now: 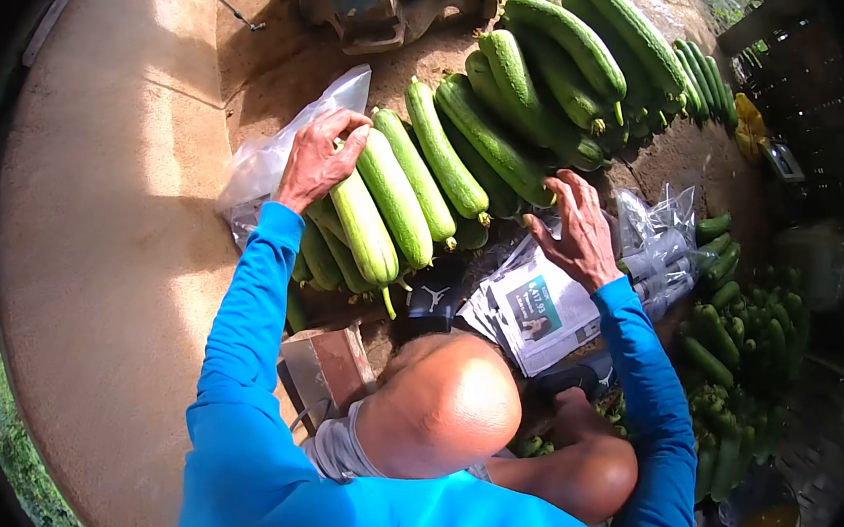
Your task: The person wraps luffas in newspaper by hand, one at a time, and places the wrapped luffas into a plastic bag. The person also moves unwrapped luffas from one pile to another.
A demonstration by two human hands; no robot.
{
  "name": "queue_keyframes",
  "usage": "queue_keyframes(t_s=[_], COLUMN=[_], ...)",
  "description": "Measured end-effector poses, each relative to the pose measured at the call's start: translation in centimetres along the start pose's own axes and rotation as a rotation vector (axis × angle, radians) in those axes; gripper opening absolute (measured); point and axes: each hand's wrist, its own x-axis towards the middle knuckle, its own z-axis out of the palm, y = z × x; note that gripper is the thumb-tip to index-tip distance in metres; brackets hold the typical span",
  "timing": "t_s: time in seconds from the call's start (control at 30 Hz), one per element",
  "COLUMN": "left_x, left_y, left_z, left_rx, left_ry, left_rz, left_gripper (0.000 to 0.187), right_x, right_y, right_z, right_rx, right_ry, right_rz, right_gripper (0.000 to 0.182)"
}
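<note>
Looks like positioning: left hand (323, 159) grips the gourd (365, 230) beneath it, right hand (580, 233) hangs loosely open, and lifting probably needs both.

One camera, worn on person's head. Looks down and forward, past own bent knee (469, 400). Sees from above, quite close to left hand's (324, 157) grip and to right hand (578, 233). Blue shirt (384, 523) closest, below grip, fills bottom. Sponge gourds (446, 153) right of grip, near middle of view. Green plants (20, 469) far off, left of grip, at edge. View very wide and round: sides bend, corners black.
</note>
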Motion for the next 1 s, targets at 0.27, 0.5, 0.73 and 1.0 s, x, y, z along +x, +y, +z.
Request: queue_keyframes(t_s=[0.27,0.5,0.73,1.0], left_x=[-8.6,-12.5,-13.3,-14.5], left_y=[-4.0,-7.8,-9.6,-11.8], left_z=[-0.3,0.3,0.4,-0.1], left_rx=[-0.44,-0.635,-0.596,-0.707], left_ry=[0.382,0.523,0.652,0.69], left_rz=[-0.387,-0.641,-0.719,-0.862], left_gripper=[0.016,0.02,0.031,0.032], right_x=[6.2,6.6,7.3,11.3], right_y=[-0.5,-2.0,1.4,16.2], right_z=[2.7,-4.3,-14.8,-20.1], right_rx=[-0.151,0.366,0.628,0.482], right_ry=[-0.211,-0.274,0.058,0.481], right_rz=[0.148,0.35,0.44,0.648], right_gripper=[0.054,0.059,0.054,0.067])
